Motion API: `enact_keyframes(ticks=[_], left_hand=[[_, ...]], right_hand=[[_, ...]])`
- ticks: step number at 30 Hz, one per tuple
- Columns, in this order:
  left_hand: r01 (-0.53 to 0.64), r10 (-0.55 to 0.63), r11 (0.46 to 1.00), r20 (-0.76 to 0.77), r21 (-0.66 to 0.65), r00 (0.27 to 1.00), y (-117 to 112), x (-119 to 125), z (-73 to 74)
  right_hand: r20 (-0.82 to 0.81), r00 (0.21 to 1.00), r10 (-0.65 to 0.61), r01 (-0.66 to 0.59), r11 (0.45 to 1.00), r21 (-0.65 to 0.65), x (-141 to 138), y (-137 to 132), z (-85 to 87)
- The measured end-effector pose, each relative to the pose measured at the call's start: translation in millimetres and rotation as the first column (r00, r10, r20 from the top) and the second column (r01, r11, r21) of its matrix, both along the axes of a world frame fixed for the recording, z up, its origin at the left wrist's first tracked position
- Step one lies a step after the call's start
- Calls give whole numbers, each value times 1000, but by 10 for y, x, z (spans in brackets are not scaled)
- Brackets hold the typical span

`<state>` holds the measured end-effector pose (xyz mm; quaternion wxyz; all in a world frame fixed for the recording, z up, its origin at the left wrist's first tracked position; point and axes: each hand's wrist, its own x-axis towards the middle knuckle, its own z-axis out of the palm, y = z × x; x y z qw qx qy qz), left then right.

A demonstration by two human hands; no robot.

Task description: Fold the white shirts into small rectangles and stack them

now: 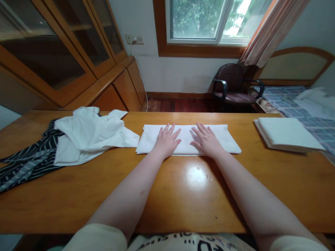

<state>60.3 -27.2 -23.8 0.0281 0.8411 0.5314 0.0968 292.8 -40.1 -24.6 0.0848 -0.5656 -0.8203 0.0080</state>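
A white cloth (185,139), folded into a long flat rectangle, lies across the middle of the wooden table (167,195). My left hand (167,140) rests on its left half, fingers spread and palm down. On the right half lies my right hand (205,139), also flat with fingers apart. Neither hand grips the fabric. A crumpled white garment (89,136) lies just left of the folded cloth, its corner close to the cloth's edge. Under it sticks out a black-and-white striped garment (31,158).
A neat stack of folded white cloths (288,134) sits at the table's right end. Beyond the table stand a dark armchair (232,85), a bed with a plaid cover (277,96) and a wooden cabinet (104,83). A white cord (141,75) hangs from a wall socket.
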Motion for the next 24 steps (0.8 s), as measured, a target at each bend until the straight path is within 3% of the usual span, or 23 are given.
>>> enact_keyframes(ticks=[3,11,16,19,24], left_hand=[[89,-96,988,-43,-129,994,2,76,-134],[-251,245,961,-66,-114,967,224,-238,-258],[-450,444,889,-74,-86,893,259,-385,-276],[-487,483,870,-74,-77,873,289,-466,-280],[-496,490,866,-92,-61,867,305,-480,-291]], right_hand=[[24,999,24,-21,993,-119,-201,17,-141],[54,961,-270,276,947,-165,246,194,-224],[54,946,-319,323,933,-161,309,186,-230],[49,919,-391,394,908,-144,356,181,-236],[38,833,-552,551,821,-149,614,196,-261]])
